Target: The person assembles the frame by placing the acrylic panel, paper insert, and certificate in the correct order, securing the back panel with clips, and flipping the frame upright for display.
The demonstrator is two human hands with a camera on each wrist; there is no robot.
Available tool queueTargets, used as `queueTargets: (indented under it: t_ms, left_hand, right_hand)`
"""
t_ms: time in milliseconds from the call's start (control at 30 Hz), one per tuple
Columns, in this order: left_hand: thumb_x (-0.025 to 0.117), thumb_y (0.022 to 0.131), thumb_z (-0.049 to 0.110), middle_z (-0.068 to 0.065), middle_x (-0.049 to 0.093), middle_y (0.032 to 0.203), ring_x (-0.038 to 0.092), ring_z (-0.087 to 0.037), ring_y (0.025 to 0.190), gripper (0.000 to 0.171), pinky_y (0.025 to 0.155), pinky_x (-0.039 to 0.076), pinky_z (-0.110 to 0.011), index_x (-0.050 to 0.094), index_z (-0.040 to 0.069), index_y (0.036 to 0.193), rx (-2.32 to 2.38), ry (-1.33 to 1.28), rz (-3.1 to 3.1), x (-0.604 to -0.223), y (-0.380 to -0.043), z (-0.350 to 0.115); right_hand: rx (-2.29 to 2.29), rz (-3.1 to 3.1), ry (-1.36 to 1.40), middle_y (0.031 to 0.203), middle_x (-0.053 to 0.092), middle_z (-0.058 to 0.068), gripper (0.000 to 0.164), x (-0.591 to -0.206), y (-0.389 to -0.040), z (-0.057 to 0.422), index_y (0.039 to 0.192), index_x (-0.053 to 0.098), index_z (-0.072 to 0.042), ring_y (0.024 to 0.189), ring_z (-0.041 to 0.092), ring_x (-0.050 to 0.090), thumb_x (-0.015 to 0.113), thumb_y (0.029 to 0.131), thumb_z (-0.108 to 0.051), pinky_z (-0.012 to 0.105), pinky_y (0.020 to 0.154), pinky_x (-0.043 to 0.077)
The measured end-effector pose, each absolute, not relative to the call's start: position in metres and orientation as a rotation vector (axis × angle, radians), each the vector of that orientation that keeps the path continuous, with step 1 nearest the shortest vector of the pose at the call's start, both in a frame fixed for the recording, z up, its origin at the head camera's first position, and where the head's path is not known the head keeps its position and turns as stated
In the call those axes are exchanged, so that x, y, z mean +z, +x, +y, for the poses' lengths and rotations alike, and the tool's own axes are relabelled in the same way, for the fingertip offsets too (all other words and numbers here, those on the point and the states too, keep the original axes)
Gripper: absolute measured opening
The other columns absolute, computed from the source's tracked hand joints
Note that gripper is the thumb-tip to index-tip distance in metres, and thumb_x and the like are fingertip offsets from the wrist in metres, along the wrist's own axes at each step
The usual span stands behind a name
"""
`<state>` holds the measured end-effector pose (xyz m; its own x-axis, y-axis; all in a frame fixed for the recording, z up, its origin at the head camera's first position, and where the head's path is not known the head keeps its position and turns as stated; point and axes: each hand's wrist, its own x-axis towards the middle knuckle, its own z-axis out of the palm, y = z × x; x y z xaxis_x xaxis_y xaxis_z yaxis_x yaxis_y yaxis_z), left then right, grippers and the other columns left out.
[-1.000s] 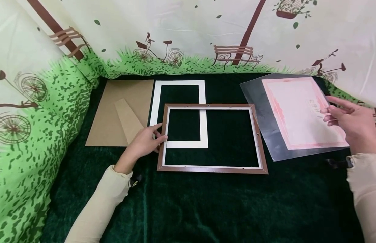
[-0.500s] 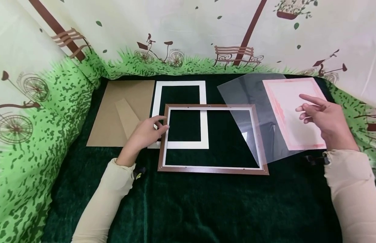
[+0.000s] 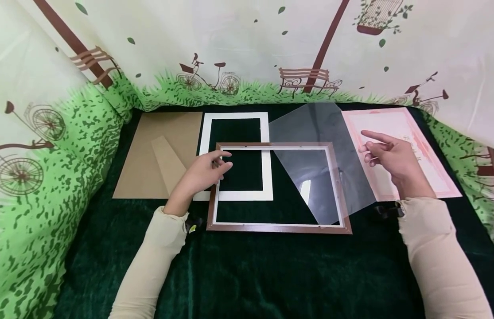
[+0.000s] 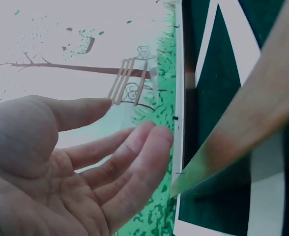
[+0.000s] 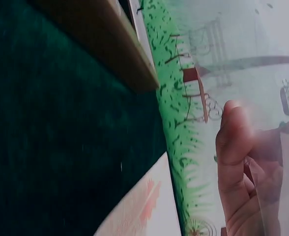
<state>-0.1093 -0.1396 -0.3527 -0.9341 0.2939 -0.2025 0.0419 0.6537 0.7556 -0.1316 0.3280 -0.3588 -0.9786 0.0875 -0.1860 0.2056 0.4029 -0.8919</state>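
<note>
In the head view a brown picture frame (image 3: 278, 227) lies face down, its white inner edge showing. My left hand (image 3: 204, 174) hovers at the frame's left side, fingers loosely bent; in the left wrist view nothing sits between its thumb and fingers. A clear plastic sheet (image 3: 318, 177) slants above the frame's right half. My right hand (image 3: 394, 161) pinches this sheet near its right edge, index finger extended; the exact grip is blurred in the right wrist view. Beneath the right hand lies a pink-bordered paper (image 3: 434, 177) with small writing, partly covered.
A brown backing board (image 3: 131, 173) with an easel leg (image 3: 167, 161) lies at the left, partly behind the left hand. Beside it a white mat (image 3: 235, 115) extends under the frame. A printed curtain (image 3: 247, 48) borders the dark green cloth (image 3: 270, 274) at back and sides.
My right hand has carried the clear sheet leftward, off the pink-bordered paper and over the frame's right half. My left hand has lifted slightly from the frame's left edge and shifted right.
</note>
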Motion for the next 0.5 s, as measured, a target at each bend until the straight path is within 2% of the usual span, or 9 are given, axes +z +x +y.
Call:
queueTargets:
  t_ms: [233, 333, 500]
  left_hand:
    - [0.058, 0.102, 0.023, -0.018, 0.066, 0.098, 0.063, -0.023, 0.067, 0.038, 0.062, 0.049, -0.03, 0.057, 0.006, 0.136, 1.194, 0.23, 2.591, -0.355, -0.111, -0.141]
    - [0.057, 0.102, 0.023, -0.019, 0.066, 0.099, 0.064, -0.025, 0.067, 0.038, 0.063, 0.05, -0.031, 0.057, 0.006, 0.136, 1.227, 0.232, 2.576, -0.355, -0.113, -0.14]
    - [0.057, 0.102, 0.022, -0.019, 0.064, 0.098, 0.063, -0.027, 0.072, 0.037, 0.065, 0.055, -0.032, 0.058, 0.004, 0.134, 1.302, 0.172, 2.547, -0.355, -0.115, -0.14]
  right_hand:
    - [-1.628, 2.526, 0.192, 0.077, 0.071, -0.022, 0.049, -0.36, -0.135, 0.305, 0.149, 0.047, -0.013, 0.061, 0.001, 0.061, 0.055, 0.102, -0.023, 0.018, 0.058, 0.052]
    - [-1.631, 2.525, 0.158, 0.076, 0.07, -0.024, 0.048, -0.361, -0.133, 0.301, 0.149, 0.047, -0.011, 0.06, 0.001, 0.06, 0.054, 0.102, -0.02, 0.017, 0.058, 0.052]
    - [-1.651, 2.504, 0.101, 0.077, 0.071, -0.02, 0.048, -0.364, -0.129, 0.293, 0.147, 0.048, -0.009, 0.059, 0.003, 0.06, 0.056, 0.101, -0.02, 0.017, 0.06, 0.053]
